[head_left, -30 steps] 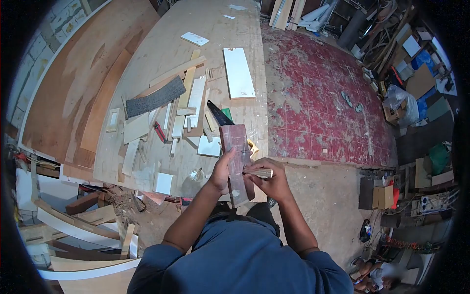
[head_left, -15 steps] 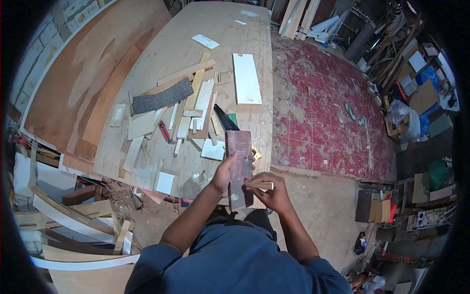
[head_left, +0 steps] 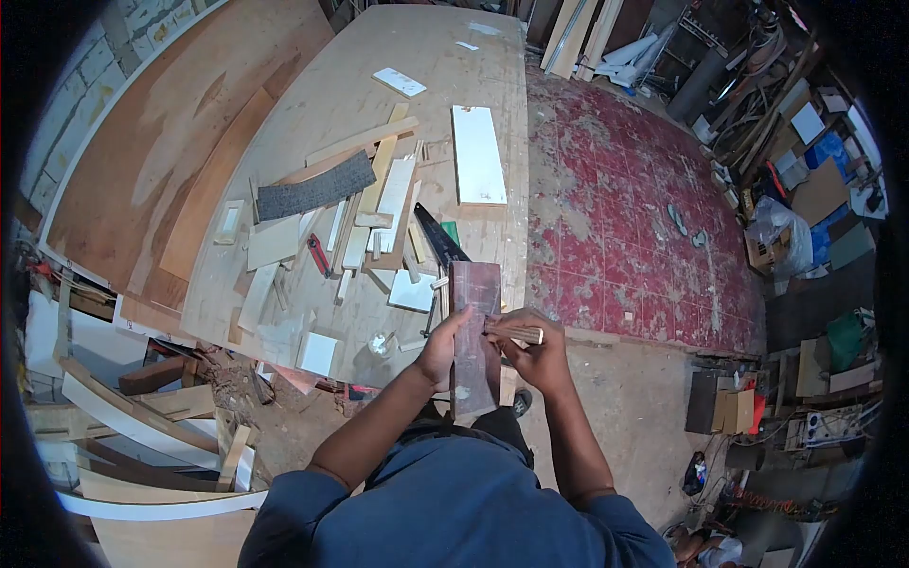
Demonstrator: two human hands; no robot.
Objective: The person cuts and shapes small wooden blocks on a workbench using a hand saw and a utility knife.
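Note:
A reddish-brown wooden board (head_left: 475, 364) stands out in front of my body near the table's edge, its long side pointing away from me. My left hand (head_left: 439, 350) grips the board along its left edge, thumb on the face. In my right hand (head_left: 542, 352), closed fingers pinch a short wooden stick (head_left: 516, 333) with a pale end. Its inner end meets the board's right side; whether it has a point or blade is hidden. Just beyond the board lies a black handsaw blade (head_left: 439, 235).
The plywood table (head_left: 454, 57) carries a pile of wood offcuts (head_left: 393, 194), a white board (head_left: 478, 156), a grey textured strip (head_left: 317, 186) and a red-and-black tool (head_left: 319, 255). Curved wooden pieces (head_left: 142, 426) stand at lower left. Worn red flooring (head_left: 634, 218) lies right; boxes (head_left: 734, 407) beyond.
The board and both hands have shifted slightly right and closer to me. The stick has moved up along the board's right side. Both grips look the same.

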